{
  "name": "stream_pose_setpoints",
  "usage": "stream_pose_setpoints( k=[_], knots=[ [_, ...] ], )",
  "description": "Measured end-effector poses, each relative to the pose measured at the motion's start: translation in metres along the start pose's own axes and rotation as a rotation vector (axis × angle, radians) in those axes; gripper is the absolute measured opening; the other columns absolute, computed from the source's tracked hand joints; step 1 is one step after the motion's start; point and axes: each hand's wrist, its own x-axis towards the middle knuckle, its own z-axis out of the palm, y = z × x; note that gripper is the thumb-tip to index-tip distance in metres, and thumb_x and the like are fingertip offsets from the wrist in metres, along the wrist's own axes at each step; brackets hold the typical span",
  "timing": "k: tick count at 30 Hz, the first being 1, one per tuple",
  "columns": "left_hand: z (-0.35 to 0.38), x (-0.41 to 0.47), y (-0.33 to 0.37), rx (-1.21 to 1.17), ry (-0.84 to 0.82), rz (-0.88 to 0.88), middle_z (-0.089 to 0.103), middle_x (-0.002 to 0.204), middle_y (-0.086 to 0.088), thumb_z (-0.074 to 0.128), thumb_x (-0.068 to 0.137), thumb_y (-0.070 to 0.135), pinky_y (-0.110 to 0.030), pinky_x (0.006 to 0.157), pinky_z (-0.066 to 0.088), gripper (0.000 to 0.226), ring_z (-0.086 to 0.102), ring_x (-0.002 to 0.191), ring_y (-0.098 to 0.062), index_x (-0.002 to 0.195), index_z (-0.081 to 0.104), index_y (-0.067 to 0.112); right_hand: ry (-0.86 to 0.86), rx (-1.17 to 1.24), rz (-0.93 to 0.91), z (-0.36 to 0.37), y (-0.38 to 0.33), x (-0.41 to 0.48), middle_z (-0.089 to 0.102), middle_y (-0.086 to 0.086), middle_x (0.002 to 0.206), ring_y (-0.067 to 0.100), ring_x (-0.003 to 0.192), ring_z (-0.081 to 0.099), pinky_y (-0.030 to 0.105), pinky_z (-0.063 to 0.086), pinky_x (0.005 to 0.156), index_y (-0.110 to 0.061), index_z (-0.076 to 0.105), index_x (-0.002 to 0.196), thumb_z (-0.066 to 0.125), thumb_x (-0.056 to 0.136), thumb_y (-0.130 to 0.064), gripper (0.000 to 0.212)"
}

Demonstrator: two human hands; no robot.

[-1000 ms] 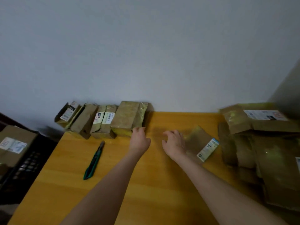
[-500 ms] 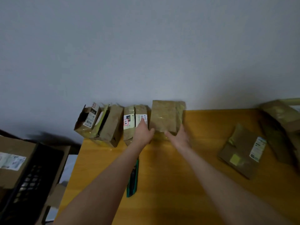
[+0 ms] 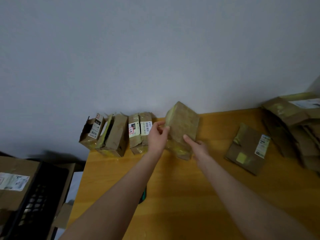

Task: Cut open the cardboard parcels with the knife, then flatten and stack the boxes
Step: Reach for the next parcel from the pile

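Observation:
A brown cardboard parcel (image 3: 183,125) with yellowish tape is tilted up at the back of the wooden table (image 3: 181,196). My left hand (image 3: 158,135) grips its left edge, thumb and fingers curled round it. My right hand (image 3: 197,147) holds its lower right side, the forefinger lying on its face. The green knife (image 3: 142,194) lies on the table, mostly hidden under my left forearm. Several opened boxes (image 3: 112,134) stand in a row against the wall to the left.
A flattened parcel with a label (image 3: 247,149) lies to the right. A pile of flattened cardboard (image 3: 294,129) fills the far right. Left of the table stand a black crate (image 3: 34,196) and a labelled carton (image 3: 13,181).
Both hands reached the parcel by the wall, took hold of it and lifted it tilted toward me. The view swung left.

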Motion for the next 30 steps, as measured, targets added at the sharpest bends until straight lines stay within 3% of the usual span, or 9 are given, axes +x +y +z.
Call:
stream_pose_setpoints(
  k=[4,8,10,14,18,21,24,27,30],
  knots=[
    [-0.010,-0.019,0.008,-0.001,-0.001,0.017,0.057,0.094,0.000,0.070,0.087,0.021,-0.044,0.086,0.055,0.043,0.060,0.091,-0.019,0.127,0.054,0.016,-0.129,0.105,0.023,-0.004,-0.007,-0.022,0.063,0.007,0.110,0.019,0.084,0.061,0.032,0.051,0.063,-0.008,0.053,0.122,0.079,0.078,-0.025,0.054],
    [-0.035,-0.028,0.014,-0.065,-0.069,-0.151,0.041,0.145,-0.009,0.078,0.078,0.034,-0.041,0.098,0.048,0.084,0.048,0.126,-0.029,0.147,0.032,0.017,-0.169,0.174,0.032,-0.006,-0.013,-0.037,0.064,0.009,0.106,0.030,0.092,0.063,0.047,0.057,0.073,-0.010,0.054,0.117,0.078,0.080,-0.020,0.045],
    [-0.048,-0.030,0.014,-0.025,-0.136,-0.241,0.030,0.154,-0.010,0.077,0.076,0.042,-0.046,0.104,0.038,0.102,0.036,0.137,-0.032,0.154,0.015,0.016,-0.185,0.163,-0.012,-0.006,-0.011,-0.043,0.065,0.010,0.112,0.030,0.097,0.064,0.049,0.056,0.081,-0.010,0.057,0.115,0.077,0.080,-0.019,0.041],
    [-0.073,-0.035,0.009,-0.069,-0.310,-0.342,0.047,0.141,-0.004,0.079,0.062,0.062,-0.049,0.105,0.040,0.105,0.049,0.124,-0.028,0.146,0.030,0.023,-0.318,0.108,-0.089,0.003,-0.001,-0.058,0.067,0.006,0.111,0.020,0.099,0.063,0.031,0.051,0.071,-0.013,0.061,0.107,0.071,0.086,-0.019,0.024],
    [-0.107,-0.032,-0.002,-0.060,-0.232,-0.225,0.057,0.122,-0.003,0.076,0.077,0.041,-0.034,0.076,0.051,0.072,0.058,0.103,-0.020,0.134,0.037,0.020,-0.244,-0.106,-0.218,0.028,0.014,-0.069,0.067,0.006,0.106,0.020,0.097,0.062,0.030,0.052,0.078,-0.011,0.064,0.097,0.061,0.094,-0.033,0.022],
    [-0.146,-0.023,-0.009,0.150,-0.278,-0.086,0.051,0.129,-0.005,0.081,0.072,0.036,-0.038,0.082,0.054,0.090,0.057,0.110,-0.024,0.143,0.026,0.023,-0.051,-0.285,-0.232,0.048,0.031,-0.064,0.065,0.005,0.112,0.022,0.102,0.057,0.036,0.046,0.089,-0.008,0.064,0.112,0.052,0.099,-0.033,0.031],
    [-0.191,-0.019,-0.016,0.573,-0.386,-0.034,0.033,0.141,-0.005,0.079,0.050,0.057,-0.046,0.100,0.047,0.130,0.044,0.125,-0.027,0.154,0.006,0.029,0.016,-0.485,-0.231,0.068,0.053,-0.058,0.061,0.010,0.123,0.028,0.112,0.056,0.039,0.046,0.096,-0.008,0.060,0.120,0.057,0.096,-0.023,0.029],
    [-0.231,-0.019,-0.029,0.913,-0.513,0.058,0.022,0.148,-0.006,0.060,0.042,0.071,-0.043,0.109,0.036,0.136,0.030,0.134,-0.028,0.154,-0.003,0.027,-0.007,-0.711,-0.175,0.093,0.080,-0.059,0.059,0.007,0.125,0.026,0.113,0.056,0.033,0.045,0.089,-0.011,0.057,0.123,0.061,0.093,-0.028,0.034],
    [-0.261,-0.016,-0.054,1.169,-0.571,0.173,0.019,0.150,-0.007,0.067,0.061,0.070,-0.039,0.111,0.031,0.127,0.028,0.135,-0.027,0.154,-0.008,0.025,-0.061,-0.908,-0.091,0.119,0.109,-0.064,0.057,0.007,0.126,0.025,0.114,0.056,0.034,0.049,0.087,-0.009,0.049,0.131,0.061,0.093,-0.036,0.048]
  ],
)
